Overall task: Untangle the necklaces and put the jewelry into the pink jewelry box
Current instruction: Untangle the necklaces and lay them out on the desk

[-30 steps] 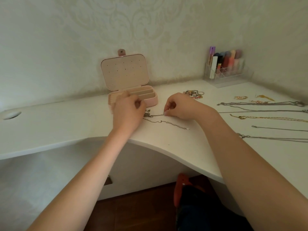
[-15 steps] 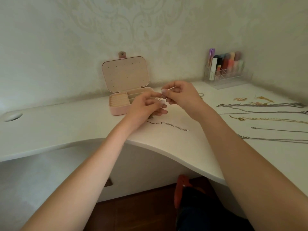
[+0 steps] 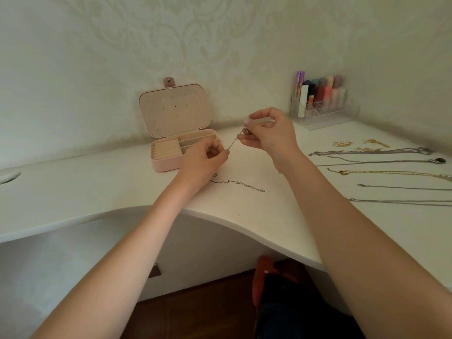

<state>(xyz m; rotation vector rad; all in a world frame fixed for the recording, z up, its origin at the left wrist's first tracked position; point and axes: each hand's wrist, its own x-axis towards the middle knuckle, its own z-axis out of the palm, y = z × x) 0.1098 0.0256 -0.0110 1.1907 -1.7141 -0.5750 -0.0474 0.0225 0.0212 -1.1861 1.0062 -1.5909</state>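
Necklace chain (image 3: 232, 143), thin and silver, is stretched taut in the air between both hands, above the counter (image 3: 102, 187) and just right of the pink jewelry box (image 3: 182, 152). Left hand (image 3: 204, 159) pinches the lower, nearer end of the chain between thumb and forefinger, other fingers curled in; it hangs just in front of the box's right half. Right hand (image 3: 269, 135) pinches the upper, farther end, where a small metal piece (image 3: 245, 130), possibly a clasp or pendant, sits at the fingertips; too small to tell which. Chain runs diagonally, low at the left hand, higher at the right hand. Box is open, lid upright against the wall, ring rolls in the left compartment, long slots on the right; no jewelry can be made out inside. Second chain (image 3: 241, 184) lies on the counter near the front edge, below and between the hands, touched by neither. Several straightened necklaces (image 3: 381, 165) lie in rows on the right of the counter, well apart from both hands, with small gold pieces (image 3: 342, 143) beyond them. Clear organizer (image 3: 320, 111) with cosmetics stands in the far right corner.
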